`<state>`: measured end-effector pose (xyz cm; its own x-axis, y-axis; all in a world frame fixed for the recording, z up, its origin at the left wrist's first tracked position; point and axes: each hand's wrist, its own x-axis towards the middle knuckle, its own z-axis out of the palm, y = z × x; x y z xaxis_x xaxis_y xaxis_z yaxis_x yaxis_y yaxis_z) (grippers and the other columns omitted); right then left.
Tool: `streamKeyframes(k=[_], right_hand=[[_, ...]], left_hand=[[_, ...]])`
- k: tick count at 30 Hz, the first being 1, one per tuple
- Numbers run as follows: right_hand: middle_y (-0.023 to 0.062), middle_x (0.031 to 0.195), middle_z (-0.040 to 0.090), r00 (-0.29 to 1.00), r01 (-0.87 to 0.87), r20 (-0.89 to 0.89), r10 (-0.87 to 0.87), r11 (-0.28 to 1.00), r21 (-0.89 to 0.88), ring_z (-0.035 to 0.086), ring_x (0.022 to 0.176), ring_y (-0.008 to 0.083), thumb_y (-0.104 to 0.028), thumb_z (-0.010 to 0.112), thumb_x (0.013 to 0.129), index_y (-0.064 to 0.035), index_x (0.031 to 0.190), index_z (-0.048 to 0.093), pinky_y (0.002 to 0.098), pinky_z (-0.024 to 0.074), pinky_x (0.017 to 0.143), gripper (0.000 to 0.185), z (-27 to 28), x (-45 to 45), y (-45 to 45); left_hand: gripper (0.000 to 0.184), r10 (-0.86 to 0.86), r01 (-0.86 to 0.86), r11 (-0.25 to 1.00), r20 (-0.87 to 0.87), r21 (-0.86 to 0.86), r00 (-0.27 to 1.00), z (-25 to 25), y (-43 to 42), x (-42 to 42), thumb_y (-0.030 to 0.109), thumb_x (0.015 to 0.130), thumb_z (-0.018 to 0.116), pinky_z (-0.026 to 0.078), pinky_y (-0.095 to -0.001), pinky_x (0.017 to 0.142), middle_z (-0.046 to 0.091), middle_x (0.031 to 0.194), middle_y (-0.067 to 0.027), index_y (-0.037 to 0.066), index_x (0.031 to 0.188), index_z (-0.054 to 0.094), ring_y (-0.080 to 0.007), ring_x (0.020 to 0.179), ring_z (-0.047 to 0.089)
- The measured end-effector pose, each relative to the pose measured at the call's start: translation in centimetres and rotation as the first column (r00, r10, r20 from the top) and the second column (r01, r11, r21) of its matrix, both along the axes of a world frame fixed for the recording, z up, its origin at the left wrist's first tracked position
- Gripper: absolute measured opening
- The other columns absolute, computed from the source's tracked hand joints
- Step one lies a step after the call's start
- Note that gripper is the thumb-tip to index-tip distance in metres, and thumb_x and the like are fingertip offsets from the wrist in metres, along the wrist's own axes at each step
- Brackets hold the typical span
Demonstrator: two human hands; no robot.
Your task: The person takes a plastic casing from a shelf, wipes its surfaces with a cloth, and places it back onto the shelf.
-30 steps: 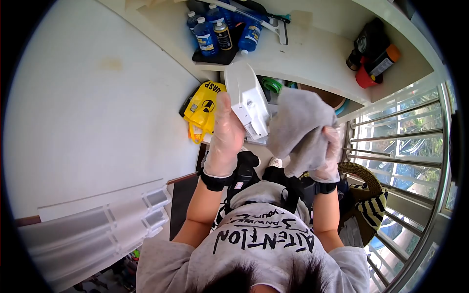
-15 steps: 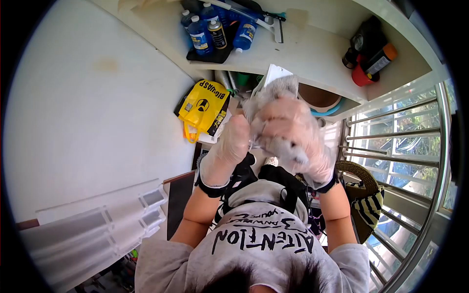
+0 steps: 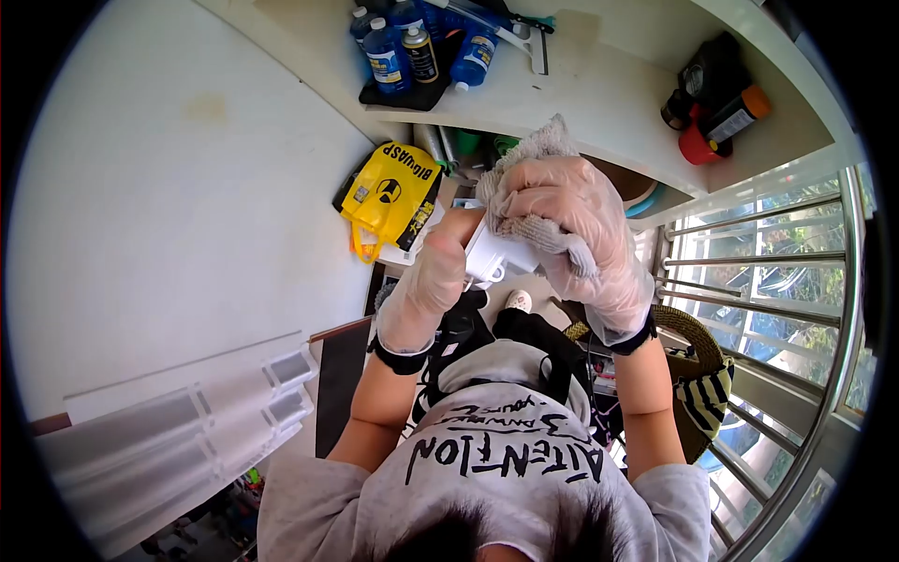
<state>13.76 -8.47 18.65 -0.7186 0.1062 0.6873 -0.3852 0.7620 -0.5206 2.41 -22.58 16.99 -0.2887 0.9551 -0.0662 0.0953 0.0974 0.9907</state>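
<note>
My left hand (image 3: pixel 433 273), in a clear plastic glove, grips the side of a white plastic case (image 3: pixel 489 253) with a small loop at its lower edge. The case's far part is hidden behind my hands. My right hand (image 3: pixel 592 229), gloved the same way, is closed around a crumpled grey cloth (image 3: pixel 545 140). The cloth lies against the top of the case, and one end of it hangs out below my fingers.
Ahead is a white shelf (image 3: pixel 599 103) with blue bottles (image 3: pixel 386 61), a squeegee (image 3: pixel 537 47) and a red cup (image 3: pixel 700 145). A yellow bag (image 3: pixel 389 192) sits below at left. Metal window bars (image 3: pixel 758 258) run along the right, near a woven bag (image 3: pixel 698 342).
The grey cloth and my right hand have shifted slightly up and to the right. More of the white case and its loop shows between my hands.
</note>
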Motion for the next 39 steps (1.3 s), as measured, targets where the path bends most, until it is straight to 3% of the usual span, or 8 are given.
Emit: streamKeyframes(k=[7, 16, 18, 24, 30, 34, 36, 39], right_hand=[[0.0070, 0.089, 0.056, 0.967, 0.255, 0.061, -0.247, 0.943, -0.213, 0.053, 0.088, 0.0244, 0.004, 0.049, 0.067, -0.0066, 0.086, 0.054, 0.0313, 0.0409, 0.078, 0.023, -2.5, 0.4, 1.4], [0.0054, 0.101, 0.056, 0.930, 0.128, 0.024, -0.366, 0.262, -0.957, 0.052, 0.095, 0.0182, -0.011, 0.045, 0.084, -0.0053, 0.100, 0.054, 0.0299, 0.0412, 0.082, 0.019, -0.7, 1.9, 0.4], [0.0075, 0.095, 0.057, 0.987, 0.145, -0.057, -0.151, 0.985, -0.096, 0.054, 0.090, 0.0230, -0.014, 0.052, 0.076, -0.0095, 0.093, 0.057, 0.0327, 0.0405, 0.079, 0.019, -0.1, 2.0, 0.2], [0.0049, 0.092, 0.057, 0.999, 0.023, 0.037, -0.022, 0.999, -0.043, 0.053, 0.090, 0.0263, -0.008, 0.055, 0.069, -0.0085, 0.084, 0.056, 0.0371, 0.0421, 0.080, 0.015, -1.1, 0.8, 1.1], [0.0052, 0.093, 0.056, 0.844, 0.416, 0.346, -0.410, 0.094, -0.904, 0.053, 0.084, 0.0134, -0.015, 0.050, 0.083, -0.0037, 0.100, 0.052, 0.0245, 0.0424, 0.074, 0.021, -5.4, 3.0, 4.4], [0.0071, 0.094, 0.055, 0.845, 0.272, 0.100, -0.525, 0.260, -0.927, 0.053, 0.092, 0.0166, -0.018, 0.053, 0.081, -0.0032, 0.101, 0.050, 0.0302, 0.0404, 0.083, 0.025, -3.1, 3.8, 1.9], [0.0079, 0.097, 0.054, 0.948, 0.287, -0.051, -0.315, 0.911, -0.297, 0.053, 0.093, 0.0207, -0.015, 0.052, 0.077, -0.0057, 0.101, 0.050, 0.0360, 0.0379, 0.087, 0.025, -2.7, 3.8, 0.9], [0.0063, 0.092, 0.056, 0.986, 0.131, 0.064, -0.154, 0.955, 0.266, 0.053, 0.090, 0.0270, -0.004, 0.048, 0.074, -0.0062, 0.094, 0.052, 0.0350, 0.0373, 0.087, 0.021, -1.3, 3.3, 0.2]], left_hand=[[0.104, 0.103, -0.103, 0.995, 0.110, -0.006, 0.989, -1.2, 0.7, 1.4, 0.081, 0.065, 0.010, 0.040, -0.0223, 0.063, 0.057, 0.079, -0.0058, -0.007, 0.095, 0.056, -0.0116, 0.073, 0.052], [0.096, 0.032, -0.013, 0.998, 0.274, -0.068, 0.961, -2.7, 0.9, 0.5, 0.077, 0.071, 0.013, 0.039, -0.0266, 0.077, 0.056, 0.097, -0.0097, -0.005, 0.100, 0.055, -0.0162, 0.089, 0.050], [0.093, 0.046, -0.056, 0.998, 0.261, 0.034, 0.964, -2.6, 1.6, 1.5, 0.076, 0.072, 0.015, 0.039, -0.0264, 0.077, 0.055, 0.099, -0.0091, -0.003, 0.099, 0.056, -0.0156, 0.090, 0.051], [0.078, 0.001, -0.026, 0.974, 0.111, 0.223, 0.994, -1.6, 2.5, 1.4, 0.070, 0.073, 0.034, 0.040, -0.0240, 0.068, 0.054, 0.089, -0.0100, -0.003, 0.088, 0.055, -0.0138, 0.079, 0.052], [0.076, -0.135, 0.161, 0.986, -0.409, 0.030, 0.903, -1.2, 2.0, 1.2, 0.070, 0.072, 0.035, 0.043, -0.0325, 0.052, 0.054, 0.060, -0.0140, -0.003, 0.077, 0.055, -0.0257, 0.059, 0.057], [0.070, -0.110, 0.128, 0.991, -0.812, -0.044, 0.573, -0.9, 2.2, 1.0, 0.069, 0.069, 0.041, 0.046, -0.0366, 0.054, 0.056, 0.060, -0.0172, 0.000, 0.071, 0.056, -0.0319, 0.058, 0.057], [0.069, -0.077, 0.125, 0.992, -0.828, -0.008, 0.555, 0.0, 2.5, 1.4, 0.069, 0.069, 0.042, 0.046, -0.0374, 0.052, 0.055, 0.055, -0.0158, 0.001, 0.065, 0.055, -0.0323, 0.052, 0.056], [0.057, -0.274, 0.188, 0.958, -0.880, -0.215, 0.388, 1.3, 2.5, 1.4, 0.061, 0.069, 0.049, 0.042, -0.0360, 0.048, 0.053, 0.055, -0.0136, 0.005, 0.065, 0.058, -0.0297, 0.054, 0.055]])
